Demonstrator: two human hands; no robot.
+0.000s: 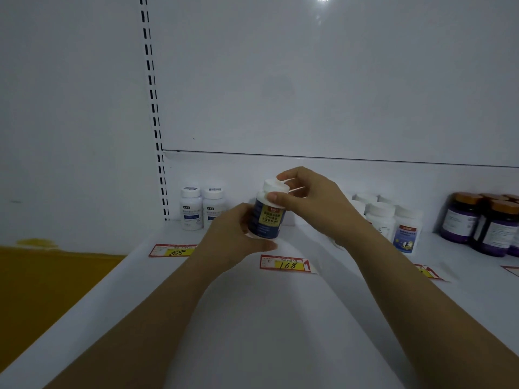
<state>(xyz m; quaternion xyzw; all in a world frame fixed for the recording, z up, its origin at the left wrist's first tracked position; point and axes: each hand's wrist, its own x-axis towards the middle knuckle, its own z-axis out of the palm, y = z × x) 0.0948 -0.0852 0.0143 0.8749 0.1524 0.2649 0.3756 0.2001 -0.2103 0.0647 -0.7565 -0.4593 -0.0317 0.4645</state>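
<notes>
L hand [238, 228] wraps dark bottle [266, 219] above shelf [280, 318], R hand [306, 197] pinches white cap [276, 189] — loose cap, tilted bottle — could slip, drop.

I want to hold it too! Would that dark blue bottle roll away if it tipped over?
Probably: the dark blue bottle is round, so lying down it could roll. It seems light; the left hand holds it easily.
</notes>
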